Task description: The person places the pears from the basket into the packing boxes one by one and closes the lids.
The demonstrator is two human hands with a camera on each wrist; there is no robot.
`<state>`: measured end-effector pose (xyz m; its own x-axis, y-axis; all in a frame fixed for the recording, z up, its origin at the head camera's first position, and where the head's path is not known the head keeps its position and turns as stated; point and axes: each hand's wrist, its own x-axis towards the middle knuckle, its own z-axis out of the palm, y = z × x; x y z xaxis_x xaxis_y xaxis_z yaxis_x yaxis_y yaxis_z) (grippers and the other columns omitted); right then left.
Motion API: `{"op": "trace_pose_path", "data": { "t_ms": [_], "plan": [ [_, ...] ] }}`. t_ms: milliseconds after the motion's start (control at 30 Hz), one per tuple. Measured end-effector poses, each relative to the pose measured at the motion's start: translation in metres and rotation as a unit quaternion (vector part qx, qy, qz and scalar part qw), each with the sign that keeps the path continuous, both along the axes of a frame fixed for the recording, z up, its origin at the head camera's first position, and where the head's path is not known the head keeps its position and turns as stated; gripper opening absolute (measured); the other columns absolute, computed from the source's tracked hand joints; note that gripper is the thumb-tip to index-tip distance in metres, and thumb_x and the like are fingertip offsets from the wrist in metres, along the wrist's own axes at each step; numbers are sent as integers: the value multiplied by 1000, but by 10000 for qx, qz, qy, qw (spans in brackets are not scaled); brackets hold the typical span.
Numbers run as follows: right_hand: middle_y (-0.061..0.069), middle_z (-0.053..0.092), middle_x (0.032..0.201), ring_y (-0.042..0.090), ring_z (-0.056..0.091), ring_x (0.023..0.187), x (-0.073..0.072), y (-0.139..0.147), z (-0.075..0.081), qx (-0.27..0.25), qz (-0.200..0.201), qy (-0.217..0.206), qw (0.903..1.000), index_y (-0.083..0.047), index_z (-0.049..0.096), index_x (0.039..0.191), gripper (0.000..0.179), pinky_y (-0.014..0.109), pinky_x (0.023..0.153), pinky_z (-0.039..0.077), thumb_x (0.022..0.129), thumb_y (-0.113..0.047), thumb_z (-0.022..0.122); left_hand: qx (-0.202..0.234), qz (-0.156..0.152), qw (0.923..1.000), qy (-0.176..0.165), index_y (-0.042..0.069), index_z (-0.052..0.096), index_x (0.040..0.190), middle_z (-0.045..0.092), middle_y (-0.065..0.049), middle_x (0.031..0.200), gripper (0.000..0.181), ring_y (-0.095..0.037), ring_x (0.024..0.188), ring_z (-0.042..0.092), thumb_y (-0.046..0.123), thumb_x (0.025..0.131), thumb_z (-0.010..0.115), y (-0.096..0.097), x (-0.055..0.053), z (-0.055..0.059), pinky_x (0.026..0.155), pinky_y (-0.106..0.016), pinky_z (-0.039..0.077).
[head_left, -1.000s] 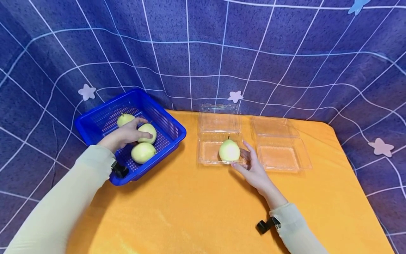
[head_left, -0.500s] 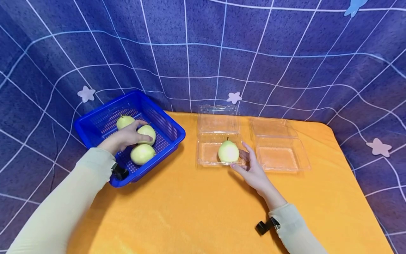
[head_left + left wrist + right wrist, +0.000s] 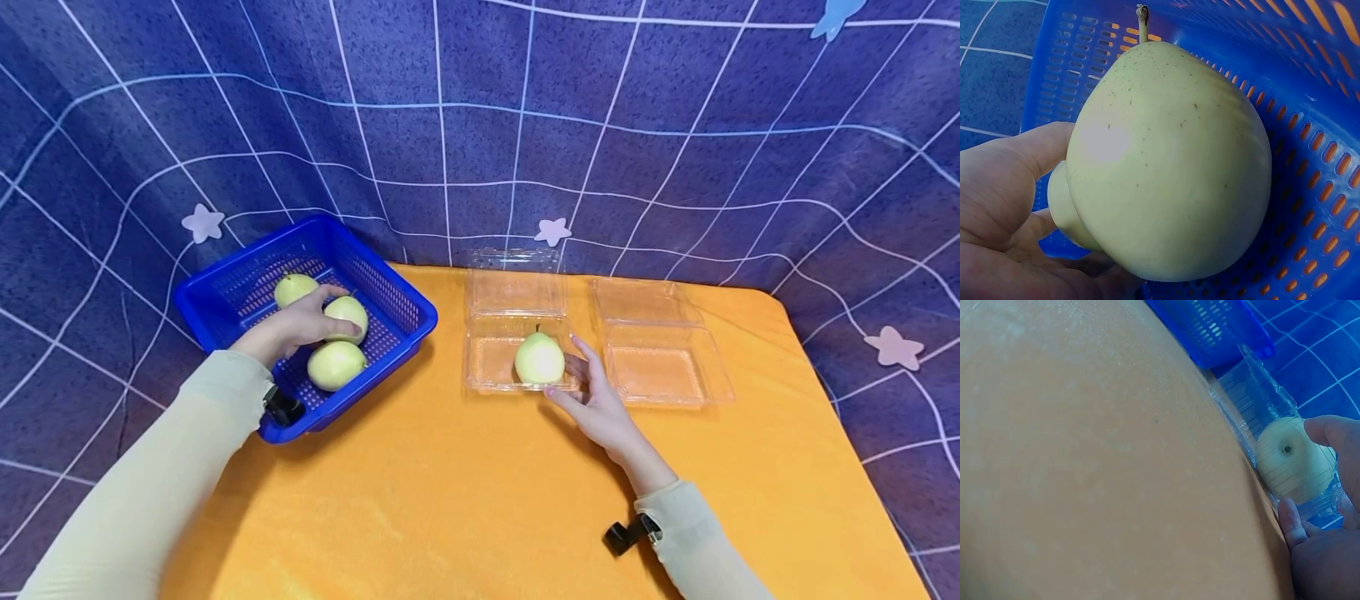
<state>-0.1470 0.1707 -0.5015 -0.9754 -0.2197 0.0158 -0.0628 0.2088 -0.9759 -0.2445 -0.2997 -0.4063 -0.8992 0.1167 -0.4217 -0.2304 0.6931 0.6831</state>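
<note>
In the head view my left hand (image 3: 300, 321) reaches into a blue plastic basket (image 3: 390, 367) and grips the middle pear (image 3: 351, 315), thumb across its near side. A second pear (image 3: 336, 367) lies nearer the front and fills the left wrist view, partly hiding the gripped one. Behind my fingers sits a third pear (image 3: 294, 289). My right hand (image 3: 600, 408) holds the near right corner of an open clear plastic clamshell box (image 3: 491, 354), its thumb at the front rim. One pear (image 3: 539, 358) stands stem up in that box, beside my right fingers.
Another open clear clamshell box (image 3: 660, 371) lies right of the first on the orange tablecloth (image 3: 450, 483). Both lids lean back toward the blue grid-patterned curtain (image 3: 480, 142). The basket's raised walls surround my left hand.
The whole head view has shifted very slightly. Both hands, the pears and the boxes keep their places.
</note>
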Motion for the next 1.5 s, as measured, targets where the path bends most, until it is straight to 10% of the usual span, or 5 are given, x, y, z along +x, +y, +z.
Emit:
{"op": "trace_pose_path", "data": {
  "t_ms": [1100, 1500],
  "plan": [
    [6, 43, 154, 23, 42, 141, 0, 0, 1, -15, -8, -44, 10000, -32, 16, 160, 92, 27, 95, 48, 92, -27, 77, -127, -63, 9999, 88, 10, 18, 159, 31, -28, 151, 96, -43, 123, 48, 39, 89, 77, -1, -1, -1, 97, -53, 47],
    [7, 43, 154, 23, 41, 141, 1, -1, 2, -70, -23, -76, 9999, -31, 17, 160, 92, 46, 105, 44, 91, -27, 77, -196, -110, 9996, 171, 8, 20, 158, 27, -28, 155, 93, -44, 129, 43, 39, 90, 75, 2, 0, -1, 102, -58, 42]
  ]
}}
